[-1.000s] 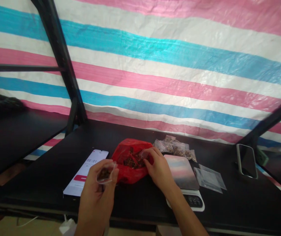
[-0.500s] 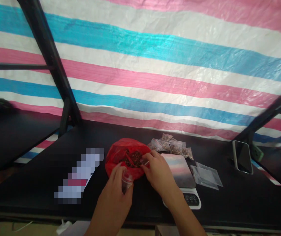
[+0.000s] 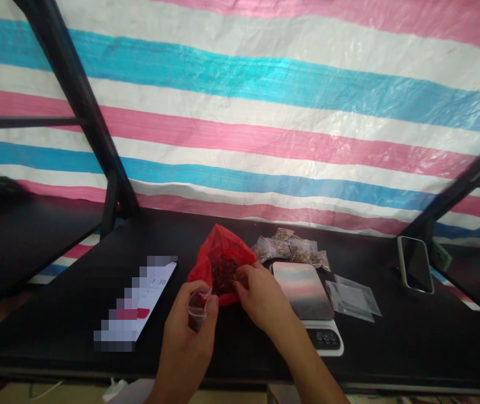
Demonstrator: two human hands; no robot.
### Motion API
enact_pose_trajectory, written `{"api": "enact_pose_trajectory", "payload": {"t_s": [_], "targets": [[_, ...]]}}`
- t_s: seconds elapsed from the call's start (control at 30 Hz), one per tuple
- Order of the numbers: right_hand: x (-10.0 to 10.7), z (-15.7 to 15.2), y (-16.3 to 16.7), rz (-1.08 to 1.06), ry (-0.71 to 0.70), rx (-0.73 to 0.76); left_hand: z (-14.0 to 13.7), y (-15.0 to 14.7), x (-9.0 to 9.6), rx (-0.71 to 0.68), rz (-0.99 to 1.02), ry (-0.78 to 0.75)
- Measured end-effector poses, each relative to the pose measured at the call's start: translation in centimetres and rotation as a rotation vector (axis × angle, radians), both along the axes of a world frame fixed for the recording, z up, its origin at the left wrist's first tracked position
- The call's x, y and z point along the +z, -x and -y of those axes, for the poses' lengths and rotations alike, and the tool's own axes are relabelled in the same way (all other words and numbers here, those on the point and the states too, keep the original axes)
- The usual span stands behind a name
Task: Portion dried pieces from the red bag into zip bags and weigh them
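Observation:
A red plastic bag (image 3: pixel 206 255) lies open on the black table, with loose brown, dried-looking bits (image 3: pixel 223 272) inside. My left hand (image 3: pixel 189 325) curls its fingers and thumb around a small clear plastic bag (image 3: pixel 198 310), whose mouth gapes beside the red bag's near edge. Over the right side of the red bag, my right hand (image 3: pixel 263 294) has its fingertips bent together among the brown bits. What those fingers pinch is hidden. A white kitchen scale (image 3: pixel 305 292) with a metal top stands just right of that hand.
Several small filled bags (image 3: pixel 301 251) are piled behind the scale. To its right lie flat clear bags (image 3: pixel 351 300). One phone (image 3: pixel 415 265) leans near the right frame post; another phone (image 3: pixel 139 306), lit and partly blurred out, lies at left. Striped sheeting (image 3: pixel 265 129) hangs behind.
The red bag's far side has risen into a peak and its opening has narrowed. My left hand has shifted slightly left with the small clear bag. My right fingers have moved slightly left among the bits.

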State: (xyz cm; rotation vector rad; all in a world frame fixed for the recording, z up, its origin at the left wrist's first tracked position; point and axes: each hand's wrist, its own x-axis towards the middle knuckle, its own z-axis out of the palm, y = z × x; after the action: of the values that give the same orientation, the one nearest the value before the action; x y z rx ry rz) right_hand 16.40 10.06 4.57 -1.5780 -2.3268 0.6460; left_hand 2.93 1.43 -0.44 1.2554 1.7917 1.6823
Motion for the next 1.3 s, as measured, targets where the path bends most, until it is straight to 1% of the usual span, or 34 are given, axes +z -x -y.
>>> {"api": "enact_pose_trajectory", "payload": {"t_s": [0.1, 0.17, 0.3, 0.4, 0.47, 0.53, 0.67, 0.77, 0.83, 0.93, 1.03, 1.1, 1.2, 1.3], "targets": [[0.0, 0.2, 0.4, 0.084, -0.027, -0.006, 0.3, 0.5, -0.3, -0.029, 0.111, -0.04], [-0.2, 0.3, 0.8, 0.091, -0.028, 0.021, 0.4, 0.7, -0.5, -0.028, 0.213, -0.067], [-0.7, 0.4, 1.1, 0.013, -0.008, 0.032, 0.0, 1.0, -0.8, 0.043, 0.458, -0.114], [-0.8, 0.4, 1.0, -0.051, 0.013, 0.042, -0.2, 1.2, -0.7, 0.087, 0.533, -0.155], [-0.7, 0.3, 0.9, -0.064, 0.026, 0.076, -0.2, 1.3, -0.7, 0.096, 0.54, -0.184], [-0.5, 0.2, 0.8, -0.025, 0.009, 0.092, -0.1, 1.4, -0.7, 0.106, 0.506, -0.185], [-0.3, 0.1, 0.9, 0.069, -0.035, 0.054, 0.3, 1.4, -0.8, 0.083, 0.398, -0.056], [-0.5, 0.3, 1.0, 0.036, -0.02, 0.058, 0.3, 0.7, -0.5, 0.043, 0.415, -0.007], [-0.6, 0.5, 1.0, -0.011, 0.0, 0.069, 0.0, 0.2, -0.2, 0.044, 0.479, -0.02], [-0.5, 0.7, 0.8, -0.091, 0.029, 0.093, -0.5, -0.3, 0.3, 0.086, 0.585, -0.061], [-0.5, 0.7, 0.6, -0.115, 0.025, 0.092, -0.7, -0.2, 0.5, 0.105, 0.554, -0.122], [-0.5, 0.6, 0.5, -0.093, 0.015, 0.073, -0.7, 0.2, 0.5, 0.098, 0.501, -0.151], [-0.6, 0.5, 0.7, -0.032, -0.006, 0.041, -0.5, 0.6, 0.4, 0.06, 0.461, -0.128], [-0.5, 0.7, 1.2, 0.058, -0.018, -0.023, -0.7, 0.8, 0.3, 0.013, 0.511, -0.116]]}}
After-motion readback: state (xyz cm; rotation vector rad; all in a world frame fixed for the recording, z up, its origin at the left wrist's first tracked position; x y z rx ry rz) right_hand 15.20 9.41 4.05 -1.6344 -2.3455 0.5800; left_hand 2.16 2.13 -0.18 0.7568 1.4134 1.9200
